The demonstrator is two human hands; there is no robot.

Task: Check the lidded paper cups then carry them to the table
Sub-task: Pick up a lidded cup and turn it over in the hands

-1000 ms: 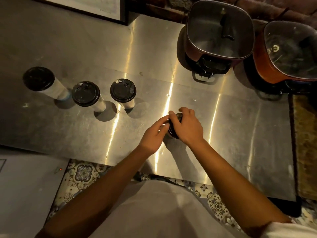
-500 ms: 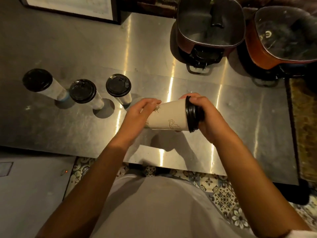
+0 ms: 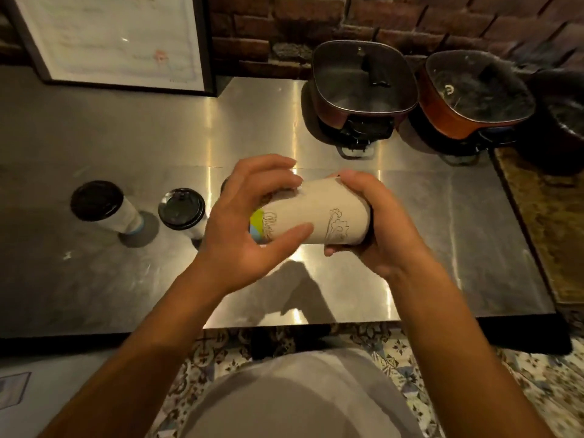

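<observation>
Both hands hold a white paper cup with line drawings on its side above the middle of the steel surface. The left hand has its fingers clasped around the base end; the right hand grips the lid end. Two black-lidded paper cups stand upright toward the left edge.
</observation>
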